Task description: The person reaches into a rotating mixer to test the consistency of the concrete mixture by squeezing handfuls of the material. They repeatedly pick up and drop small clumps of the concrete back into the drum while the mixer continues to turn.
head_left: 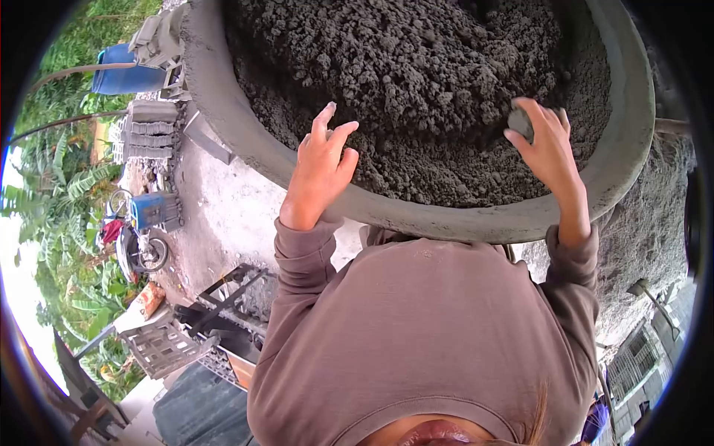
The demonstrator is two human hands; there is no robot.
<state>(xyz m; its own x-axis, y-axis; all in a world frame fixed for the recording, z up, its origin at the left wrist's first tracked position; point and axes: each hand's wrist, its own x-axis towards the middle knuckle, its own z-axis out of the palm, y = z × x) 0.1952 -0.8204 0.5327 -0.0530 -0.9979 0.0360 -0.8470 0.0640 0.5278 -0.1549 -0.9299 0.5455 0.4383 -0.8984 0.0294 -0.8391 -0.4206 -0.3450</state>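
Before me is a wide round tub with a thick grey-coated rim, holding a crumbly, damp grey mix that looks like mortar. The mix is heaped high toward the far side and lies lower along the near side. My left hand hovers over the near left rim, fingers spread and curved, with nothing in it. On the right, my right hand reaches inside the tub with thumb and fingers around a rounded grey lump. Its palm side is partly hidden.
Stacked grey blocks, a blue barrel, a blue crate and a motorcycle stand on the left. Closer in are a slatted plastic crate and dark metal framing. A rough grey surface borders the tub at right.
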